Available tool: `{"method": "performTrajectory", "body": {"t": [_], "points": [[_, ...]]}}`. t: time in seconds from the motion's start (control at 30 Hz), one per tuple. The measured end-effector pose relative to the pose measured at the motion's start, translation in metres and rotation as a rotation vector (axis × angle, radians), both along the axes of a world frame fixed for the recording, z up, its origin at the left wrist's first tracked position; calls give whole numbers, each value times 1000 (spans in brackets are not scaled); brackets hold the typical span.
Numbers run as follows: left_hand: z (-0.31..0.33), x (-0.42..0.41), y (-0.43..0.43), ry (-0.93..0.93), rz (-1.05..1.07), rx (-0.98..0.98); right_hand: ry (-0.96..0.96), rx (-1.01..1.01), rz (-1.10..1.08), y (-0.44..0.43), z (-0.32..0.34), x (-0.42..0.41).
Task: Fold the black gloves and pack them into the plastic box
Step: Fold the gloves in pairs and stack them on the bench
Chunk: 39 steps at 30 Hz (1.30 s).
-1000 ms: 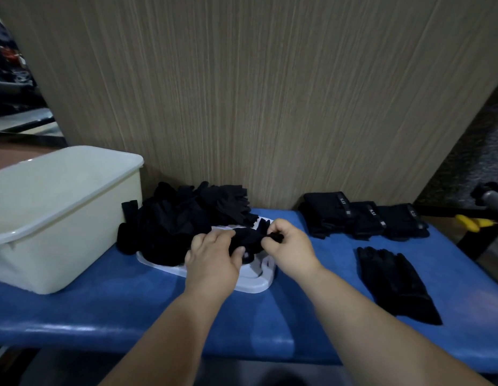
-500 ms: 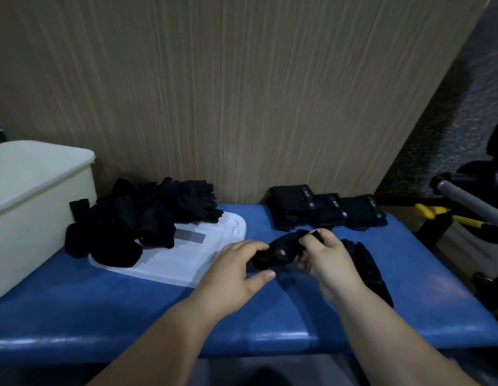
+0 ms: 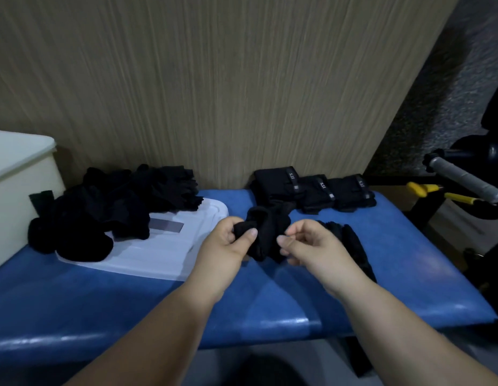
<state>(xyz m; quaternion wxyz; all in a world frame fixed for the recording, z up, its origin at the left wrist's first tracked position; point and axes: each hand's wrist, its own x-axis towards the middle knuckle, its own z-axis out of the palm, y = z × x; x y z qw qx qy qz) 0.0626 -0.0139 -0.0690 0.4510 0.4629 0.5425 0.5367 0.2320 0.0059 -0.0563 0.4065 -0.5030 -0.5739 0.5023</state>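
Black glove: soft knit, bunched into a crumpled lump, held just above the blue bench at mid-frame, not in the box. Left hand grips its left end, thumb clamped over a rolled bit of fabric against curled fingers. Right hand has fingers curled and thumb and forefinger pinched at the glove's right edge; the contact is partly hidden by the fabric. Just behind the right hand a second glove lies flat and long on the bench, its ribbed finger ends towards the wall. Further back, a row of three folded gloves: neat rectangular blocks touching side by side, each with a narrow band carrying small pale lettering, too small to read. Left of the hands, a loose pile of gloves, limp and tangled, sits partly on a flat white lid with rounded corners and a grey rectangular label. Plastic box at the far left edge: cream, smooth, thick rolled rim, touching the pile. Bench top is padded, glossy vinyl with a rounded front edge. Behind it a wall panel with fine vertical wood grain. Far right: a grey textured handle grip and a yellow-handled tool, off the bench.
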Motion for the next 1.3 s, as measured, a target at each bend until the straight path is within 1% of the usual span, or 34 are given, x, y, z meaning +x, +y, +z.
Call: {"method": "performTrajectory", "body": {"t": [0.1,0.27,0.43,0.53,0.63,0.77,0.87,1.03,1.2,1.3], "points": [[2,9,-1,-108,-50,-27,-74,40,54,-4,-1,-2],[2,14,-4,-163,-153,-108,-114,99,24,-4,0,-1],[1,10,-4,-57,-166,-122,-121,123,11,0,-1,5],[5,9,-3,-92,-124,-153,-215,186,7,1,1,6],[11,6,-4,-128,-170,-235,-315,277,94,-2,5,7],[12,4,-5,-44,-230,-280,-390,402,231,-10,10,5],[9,2,-2,55,-244,-315,-450,475,278,-11,8,3],[7,4,0,9,-75,-313,-428,496,272,-11,4,2],[11,2,4,-135,57,-300,-393,510,314,-10,10,8],[16,1,5,-243,78,-277,-390,544,312,-8,8,10]]}}
